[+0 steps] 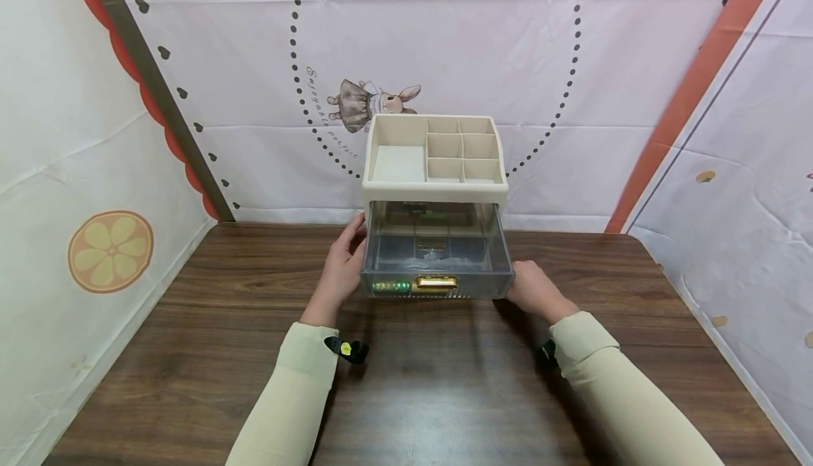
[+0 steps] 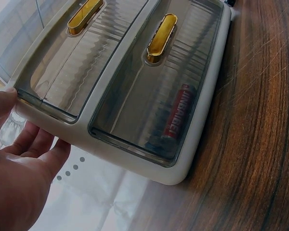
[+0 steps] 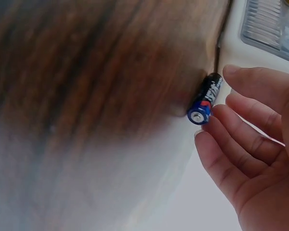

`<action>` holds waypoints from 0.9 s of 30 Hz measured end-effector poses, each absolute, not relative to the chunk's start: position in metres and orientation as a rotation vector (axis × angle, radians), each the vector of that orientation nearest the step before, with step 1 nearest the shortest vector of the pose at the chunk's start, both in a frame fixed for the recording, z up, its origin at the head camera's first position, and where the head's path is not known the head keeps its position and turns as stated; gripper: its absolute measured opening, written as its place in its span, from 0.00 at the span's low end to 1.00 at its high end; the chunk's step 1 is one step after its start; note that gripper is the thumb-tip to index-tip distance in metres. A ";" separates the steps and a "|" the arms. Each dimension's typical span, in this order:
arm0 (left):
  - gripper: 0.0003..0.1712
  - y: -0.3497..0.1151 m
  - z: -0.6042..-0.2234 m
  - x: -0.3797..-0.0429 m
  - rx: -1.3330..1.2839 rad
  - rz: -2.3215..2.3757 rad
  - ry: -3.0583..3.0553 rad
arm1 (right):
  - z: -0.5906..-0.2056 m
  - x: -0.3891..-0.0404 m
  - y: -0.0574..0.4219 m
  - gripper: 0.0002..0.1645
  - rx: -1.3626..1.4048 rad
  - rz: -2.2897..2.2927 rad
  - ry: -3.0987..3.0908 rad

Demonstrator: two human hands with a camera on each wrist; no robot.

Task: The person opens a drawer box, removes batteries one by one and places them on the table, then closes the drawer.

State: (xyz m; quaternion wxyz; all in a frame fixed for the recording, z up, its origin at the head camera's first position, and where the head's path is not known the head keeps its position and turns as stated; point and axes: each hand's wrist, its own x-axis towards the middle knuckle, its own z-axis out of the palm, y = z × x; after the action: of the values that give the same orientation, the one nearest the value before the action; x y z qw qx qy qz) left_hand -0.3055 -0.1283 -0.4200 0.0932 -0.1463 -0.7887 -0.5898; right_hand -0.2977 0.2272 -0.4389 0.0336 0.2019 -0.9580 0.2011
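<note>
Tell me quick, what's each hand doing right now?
Left hand: open, touching the box.
Right hand: at a battery; can't tell if gripped.

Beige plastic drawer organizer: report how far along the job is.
Looks done: a red cylindrical battery lies inside the smoky plastic bottom drawer. In hand: the bare right hand holds a blue-and-black cylindrical battery. Likely left: stowing it and closing the pulled-out transparent grey top drawer.

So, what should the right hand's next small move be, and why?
Probably have the right hand bring its thumb and fingertips together on the battery: in the right wrist view it is just at their tips, beside the organizer, but no firm grip is evident. The left hand touches the organizer's side, which may help steady it.
</note>
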 end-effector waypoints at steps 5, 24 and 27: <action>0.28 -0.128 -0.421 -0.307 -0.437 -1.743 -2.343 | -0.428 -0.292 0.228 0.11 0.567 0.656 -2.981; 0.29 -0.123 -0.390 -0.283 -0.421 -1.729 -2.386 | -0.390 -0.269 0.224 0.11 0.593 0.694 -2.794; 0.29 -0.122 -0.389 -0.282 -0.422 -1.738 -2.386 | -0.383 -0.265 0.222 0.13 0.613 0.680 -2.761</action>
State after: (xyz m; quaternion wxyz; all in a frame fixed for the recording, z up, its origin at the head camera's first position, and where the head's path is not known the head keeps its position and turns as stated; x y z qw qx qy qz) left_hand -0.2816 -0.1224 -0.3886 0.0798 -0.1410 -0.7976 -0.5811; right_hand -0.2646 0.2221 -0.3828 0.1160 0.2094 -0.9428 0.2322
